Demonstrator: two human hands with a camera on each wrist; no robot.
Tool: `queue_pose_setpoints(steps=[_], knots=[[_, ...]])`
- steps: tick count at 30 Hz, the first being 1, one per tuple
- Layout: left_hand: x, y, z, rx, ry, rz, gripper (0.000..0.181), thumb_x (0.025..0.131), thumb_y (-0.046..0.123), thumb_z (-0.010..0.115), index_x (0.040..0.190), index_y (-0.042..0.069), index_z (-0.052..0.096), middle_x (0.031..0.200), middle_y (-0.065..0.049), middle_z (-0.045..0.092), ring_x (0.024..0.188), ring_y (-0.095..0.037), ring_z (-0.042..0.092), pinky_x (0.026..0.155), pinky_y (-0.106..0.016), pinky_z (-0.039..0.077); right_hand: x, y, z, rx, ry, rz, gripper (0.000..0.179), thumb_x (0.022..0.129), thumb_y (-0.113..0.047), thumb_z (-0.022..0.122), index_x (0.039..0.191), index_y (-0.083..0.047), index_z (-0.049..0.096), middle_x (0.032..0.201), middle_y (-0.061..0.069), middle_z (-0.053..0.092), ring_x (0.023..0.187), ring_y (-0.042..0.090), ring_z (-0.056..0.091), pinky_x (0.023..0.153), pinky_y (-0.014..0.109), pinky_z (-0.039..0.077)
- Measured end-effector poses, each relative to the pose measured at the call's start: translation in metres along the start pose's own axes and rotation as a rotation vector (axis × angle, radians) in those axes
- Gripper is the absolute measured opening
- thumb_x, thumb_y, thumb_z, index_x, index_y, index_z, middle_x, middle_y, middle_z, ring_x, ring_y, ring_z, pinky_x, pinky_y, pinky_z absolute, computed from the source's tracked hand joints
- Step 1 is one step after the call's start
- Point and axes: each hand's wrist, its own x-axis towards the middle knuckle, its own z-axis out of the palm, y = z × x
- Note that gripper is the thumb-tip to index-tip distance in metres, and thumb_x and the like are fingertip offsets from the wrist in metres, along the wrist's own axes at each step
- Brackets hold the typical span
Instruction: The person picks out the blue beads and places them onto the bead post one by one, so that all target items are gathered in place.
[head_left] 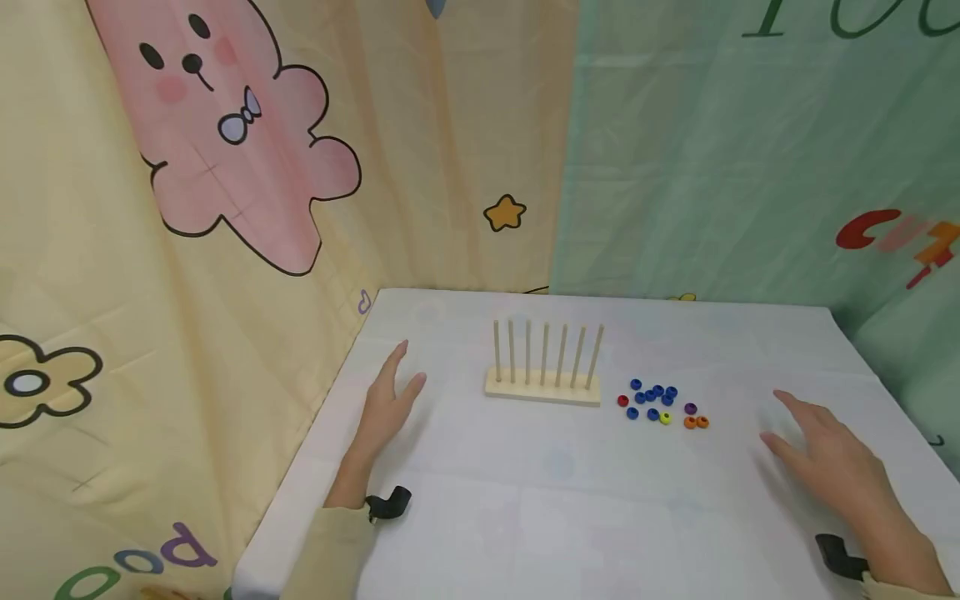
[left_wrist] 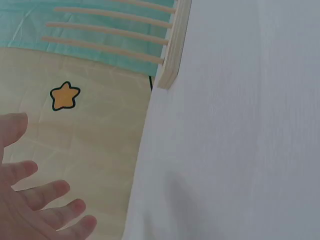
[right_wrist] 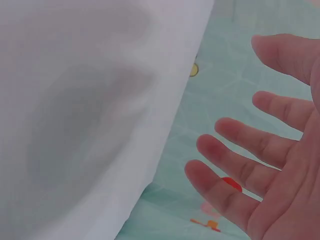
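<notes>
A wooden peg rack [head_left: 542,388] with several thin upright rods stands toward the back of the white table. Just right of it lie small round beads: several blue beads [head_left: 650,396], a red bead [head_left: 622,401], a yellow bead [head_left: 665,418], a purple bead [head_left: 691,408] and two orange beads [head_left: 696,422]. To the rack's left, my left hand [head_left: 386,412] is held with fingers extended and nothing in it. My right hand [head_left: 836,454] is right of the beads, its fingers spread and holding nothing. In the left wrist view the rack's end [left_wrist: 169,75] shows beyond the fingers.
A white cloth covers the table [head_left: 525,517]. Behind it and at the left hangs a cream curtain [head_left: 442,150] with printed figures; a green curtain [head_left: 697,167] hangs at the back right. Each wrist wears a black camera mount, such as the left mount [head_left: 390,503].
</notes>
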Motion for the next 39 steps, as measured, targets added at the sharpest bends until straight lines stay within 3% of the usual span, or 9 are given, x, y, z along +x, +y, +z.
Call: queue_pose_setpoints(steps=[4,9,16,26,35,39], knots=[[0.000,0.005,0.012,-0.171,-0.023,0.005,0.060,0.104,0.032,0.059,0.156,0.017,0.035,0.154,-0.015,0.043,0.142,-0.032,0.039,0.112,-0.055,0.033,0.001,-0.013,-0.001,0.015,-0.021,-0.018,0.084,0.097,-0.054,0.060,0.155,-0.002,0.027,0.135,0.040,0.038,0.118,0.060,0.039,0.083,0.077,0.037],[0.004,0.009,0.027,-0.273,-0.092,0.000,0.056,0.104,0.022,0.058,0.154,0.010,0.038,0.149,-0.021,0.046,0.139,-0.038,0.042,0.111,-0.055,0.035,0.003,-0.030,0.004,0.028,-0.004,-0.045,0.077,0.096,-0.045,0.065,0.153,-0.003,0.033,0.135,0.039,0.041,0.117,0.059,0.042,0.084,0.077,0.039],[0.005,0.047,0.024,-0.346,-0.147,0.000,0.049,0.103,0.010,0.058,0.150,0.003,0.043,0.143,-0.023,0.051,0.136,-0.043,0.045,0.110,-0.054,0.037,0.010,-0.048,0.016,0.055,-0.012,-0.063,0.072,0.095,-0.038,0.068,0.151,-0.004,0.037,0.134,0.034,0.046,0.110,0.052,0.054,0.079,0.070,0.046],[0.021,0.049,0.048,-0.459,-0.185,-0.039,0.046,0.103,0.009,0.057,0.147,0.002,0.046,0.140,-0.023,0.054,0.131,-0.040,0.051,0.106,-0.047,0.044,0.019,-0.074,0.025,0.085,0.013,-0.152,0.057,0.091,-0.026,0.074,0.140,-0.005,0.054,0.130,0.028,0.055,0.106,0.046,0.059,0.081,0.066,0.048],[0.038,0.046,0.069,-0.564,-0.236,-0.009,0.045,0.101,0.004,0.060,0.144,-0.002,0.049,0.136,-0.028,0.056,0.127,-0.041,0.054,0.103,-0.041,0.047,0.033,-0.098,0.035,0.100,0.054,-0.227,0.043,0.088,-0.018,0.077,0.128,-0.005,0.067,0.120,0.022,0.064,0.104,0.041,0.058,0.082,0.060,0.050],[0.047,0.032,0.088,-0.559,-0.229,-0.005,0.043,0.101,0.005,0.060,0.143,-0.003,0.051,0.132,-0.027,0.060,0.124,-0.038,0.058,0.101,-0.037,0.048,0.041,-0.105,0.040,0.100,0.039,-0.254,0.039,0.086,-0.017,0.079,0.122,-0.006,0.071,0.110,0.015,0.068,0.090,0.030,0.056,0.073,0.048,0.052]])
